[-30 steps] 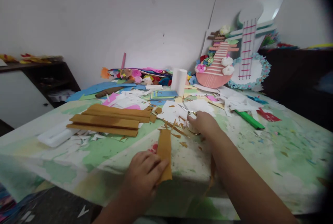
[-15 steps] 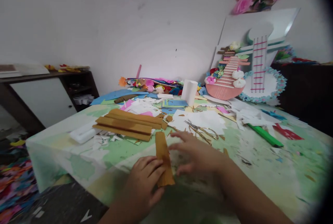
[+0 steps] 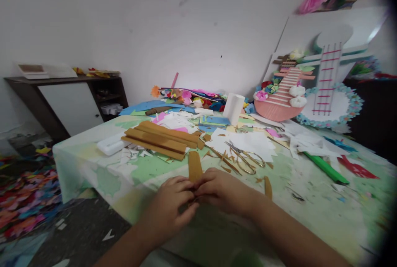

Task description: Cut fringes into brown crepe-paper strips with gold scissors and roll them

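Note:
A strip of mustard-brown crepe paper [image 3: 194, 166] lies lengthwise in front of me, its far end showing and its near end hidden under my fingers. My left hand [image 3: 173, 201] is closed on the near part from the left. From the right, my right hand [image 3: 223, 189] pinches the same part, and the fingertips of both hands meet. Just beyond and to the left are folded brown crepe paper pieces [image 3: 158, 139]. Gold-handled scissors [image 3: 246, 158] lie open beyond my right hand, near brown offcuts [image 3: 268, 187].
White paper sheets [image 3: 257, 144] and scraps cover the table's middle. A white roll [image 3: 233, 109] stands at the back. Paper-decorated instrument models [image 3: 281, 108] lean at the right, near a green rolled piece [image 3: 325, 168]. A low cabinet [image 3: 70, 106] stands left; coloured scraps [image 3: 23, 201] cover the floor.
My right hand has come down from its spread pose beside the strip and now grips it against my left fingers. The view has swung slightly left.

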`<state>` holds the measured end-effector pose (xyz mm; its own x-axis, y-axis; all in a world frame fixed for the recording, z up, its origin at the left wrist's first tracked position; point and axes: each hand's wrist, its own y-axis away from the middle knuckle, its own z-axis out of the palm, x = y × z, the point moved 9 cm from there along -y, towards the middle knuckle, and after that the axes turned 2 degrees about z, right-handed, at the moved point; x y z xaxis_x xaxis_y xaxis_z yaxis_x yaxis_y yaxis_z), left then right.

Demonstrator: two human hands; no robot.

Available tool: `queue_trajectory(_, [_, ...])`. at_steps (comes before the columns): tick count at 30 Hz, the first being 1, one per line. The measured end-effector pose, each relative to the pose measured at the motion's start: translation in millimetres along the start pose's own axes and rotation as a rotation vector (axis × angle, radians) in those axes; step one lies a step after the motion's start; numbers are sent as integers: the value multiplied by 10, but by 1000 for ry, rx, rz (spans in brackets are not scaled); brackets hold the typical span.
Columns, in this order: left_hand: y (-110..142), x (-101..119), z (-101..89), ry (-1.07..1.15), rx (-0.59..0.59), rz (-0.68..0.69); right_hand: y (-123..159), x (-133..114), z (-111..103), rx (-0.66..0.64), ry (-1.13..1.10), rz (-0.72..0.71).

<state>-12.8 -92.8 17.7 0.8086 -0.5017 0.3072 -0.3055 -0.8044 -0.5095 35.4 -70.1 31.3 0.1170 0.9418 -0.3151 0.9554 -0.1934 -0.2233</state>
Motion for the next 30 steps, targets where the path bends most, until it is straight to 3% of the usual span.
queue_trajectory(3, [-1, -25, 14, -11, -18, 21, 3, 58, 14, -22, -100, 50])
queue_trajectory(6, [1, -91, 6, -3, 36, -9, 8, 187, 45, -26, -164, 179])
queue_trajectory(14, [143, -425, 13, 94, 219, -380, 42, 512, 69, 97, -234, 492])
queue_trajectory(22, [75, -269, -41, -24, 271, -262, 54, 479, 16, 159, -177, 515])
queue_trajectory(27, [67, -224, -13, -101, 208, -178, 47, 408, 22, 95, -192, 449])
queue_trajectory(30, [84, -234, 21, -85, 174, -151, 5, 297, 68, 0, -202, 333])
